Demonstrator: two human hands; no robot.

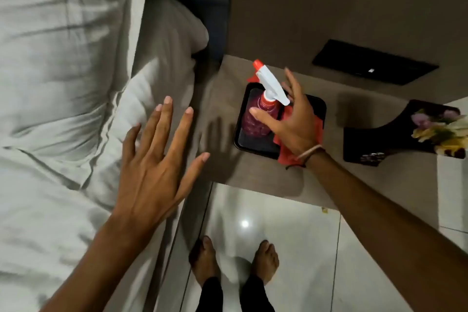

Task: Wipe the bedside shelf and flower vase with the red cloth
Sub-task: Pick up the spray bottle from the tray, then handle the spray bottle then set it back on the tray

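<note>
As our right hand (291, 121) spreads over the spray bottle (263, 106), we risk toppling it
Red cloth (287, 152) lies pinned beneath; left hand (154, 159) hovers splayed, empty

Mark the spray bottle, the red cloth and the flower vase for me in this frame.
spray bottle (272, 83): head view, on the white trigger head.
red cloth (287, 153): head view, on the fold below the wrist.
flower vase (379, 139): head view, on the dark body.

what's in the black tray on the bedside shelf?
The black tray holds an upright spray bottle of red liquid and a red cloth spilling over its right rim. The open right hand hovers over both, hiding most of the cloth.
</note>
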